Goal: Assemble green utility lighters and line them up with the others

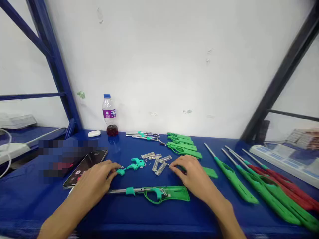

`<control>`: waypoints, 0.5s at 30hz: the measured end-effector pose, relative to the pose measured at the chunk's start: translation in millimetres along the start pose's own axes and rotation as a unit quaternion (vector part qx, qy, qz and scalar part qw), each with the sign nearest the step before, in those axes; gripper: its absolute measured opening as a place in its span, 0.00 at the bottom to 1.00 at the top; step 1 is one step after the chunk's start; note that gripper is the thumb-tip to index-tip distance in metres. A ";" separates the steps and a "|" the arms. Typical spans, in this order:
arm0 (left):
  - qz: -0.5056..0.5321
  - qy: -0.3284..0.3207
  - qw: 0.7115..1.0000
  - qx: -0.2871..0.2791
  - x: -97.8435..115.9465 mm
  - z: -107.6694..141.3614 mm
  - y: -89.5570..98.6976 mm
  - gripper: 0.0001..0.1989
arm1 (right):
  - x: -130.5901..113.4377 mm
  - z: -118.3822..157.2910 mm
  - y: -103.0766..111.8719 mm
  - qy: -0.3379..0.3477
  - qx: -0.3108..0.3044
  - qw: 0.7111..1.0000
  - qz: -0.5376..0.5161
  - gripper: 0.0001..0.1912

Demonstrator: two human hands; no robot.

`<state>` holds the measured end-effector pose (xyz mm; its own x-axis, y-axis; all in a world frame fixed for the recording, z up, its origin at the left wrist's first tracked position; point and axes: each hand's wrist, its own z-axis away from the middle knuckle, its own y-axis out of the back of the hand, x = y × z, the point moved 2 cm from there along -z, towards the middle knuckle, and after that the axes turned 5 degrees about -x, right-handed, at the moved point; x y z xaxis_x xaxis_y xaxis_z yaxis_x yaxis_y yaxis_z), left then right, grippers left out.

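Note:
My left hand (pixel 99 176) is at the left, thumb and index finger bent together near a small teal part (pixel 121 172); what they pinch is too small to make out. Between my hands lies a green lighter half-shell (pixel 178 193) with a metal tube (pixel 117 191) and a teal trigger (pixel 158 192) set in it. My right hand (pixel 190 171) has its fingertips closed beside the clear fuel cartridges (pixel 161 168); a thin light piece shows at the tips, too small to name. More teal triggers (pixel 136 164) lie in the middle.
Green shells (pixel 183 146) and metal tubes with wires (pixel 143 135) lie at the back. Green lighters (pixel 234 182) and red lighters (pixel 294 189) lie at the right. A phone (pixel 86 166), a white case (pixel 94 133) and a bottle (pixel 109 114) stand or lie left. A power strip (pixel 286 164) is far right.

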<state>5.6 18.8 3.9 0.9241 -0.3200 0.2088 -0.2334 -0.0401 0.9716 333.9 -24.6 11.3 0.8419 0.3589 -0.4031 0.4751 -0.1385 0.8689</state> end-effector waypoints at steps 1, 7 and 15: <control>0.007 -0.006 1.000 0.010 -0.9 2.1 2.3 0.22 | 1.9 -0.4 2.5 0.001 0.008 1.000 0.002 0.07; 0.073 -0.070 0.992 0.071 10.8 14.5 9.7 0.18 | 24.5 1.0 14.9 -0.006 0.050 0.999 0.005 0.08; 0.088 -0.076 0.993 0.024 40.8 1.8 -6.0 0.19 | 47.9 10.5 32.3 -0.034 0.071 0.997 -0.004 0.10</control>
<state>44.2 4.3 6.4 0.8125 -0.4651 0.3514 -0.4046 -0.0159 0.9144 392.3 -21.6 17.0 0.8514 0.2979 -0.4318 0.5086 -0.2673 0.8184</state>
